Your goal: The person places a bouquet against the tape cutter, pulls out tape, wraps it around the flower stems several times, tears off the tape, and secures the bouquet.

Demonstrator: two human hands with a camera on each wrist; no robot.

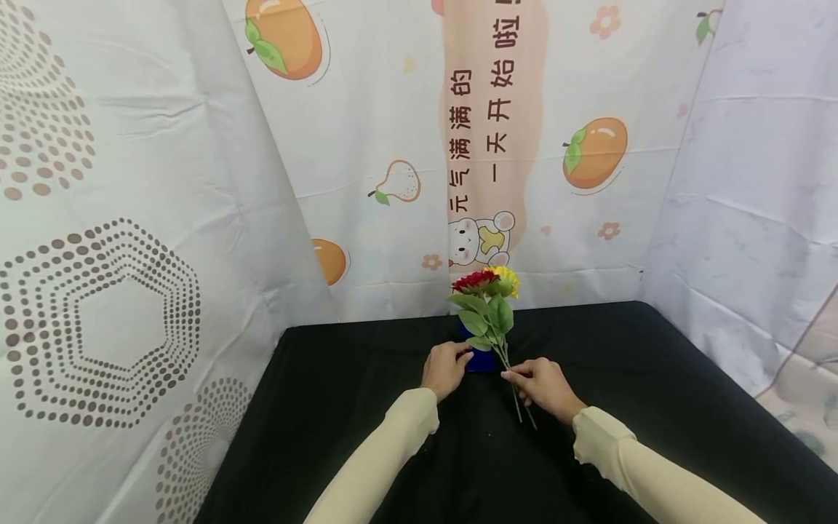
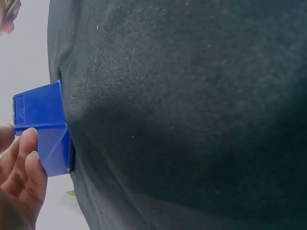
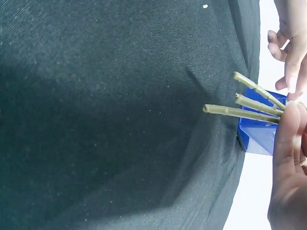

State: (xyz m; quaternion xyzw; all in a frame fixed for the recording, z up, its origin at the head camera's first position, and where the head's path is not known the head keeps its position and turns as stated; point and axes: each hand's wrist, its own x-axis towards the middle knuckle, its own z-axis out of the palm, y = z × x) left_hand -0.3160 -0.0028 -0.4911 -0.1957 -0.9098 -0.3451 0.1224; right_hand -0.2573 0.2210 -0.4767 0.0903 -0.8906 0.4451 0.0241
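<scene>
My right hand (image 1: 543, 388) pinches the green stems (image 3: 230, 111) of a small bunch of artificial flowers. Their cut ends point back toward me in the right wrist view. At the top of the bunch are a red flower (image 1: 473, 281) and a yellow flower (image 1: 507, 279), with green leaves (image 1: 476, 320) below them. A blue flowerpot (image 2: 42, 108) with angled sides stands on the table behind the stems. My left hand (image 1: 447, 370) holds it by the upper left edge, fingers (image 2: 29, 140) against its side. Leaves and stems partly hide the pot in the head view.
A black cloth (image 1: 353, 407) covers the table. White printed curtains (image 1: 393, 240) hang behind its far edge and along both sides. The flowerpot stands close to that far edge.
</scene>
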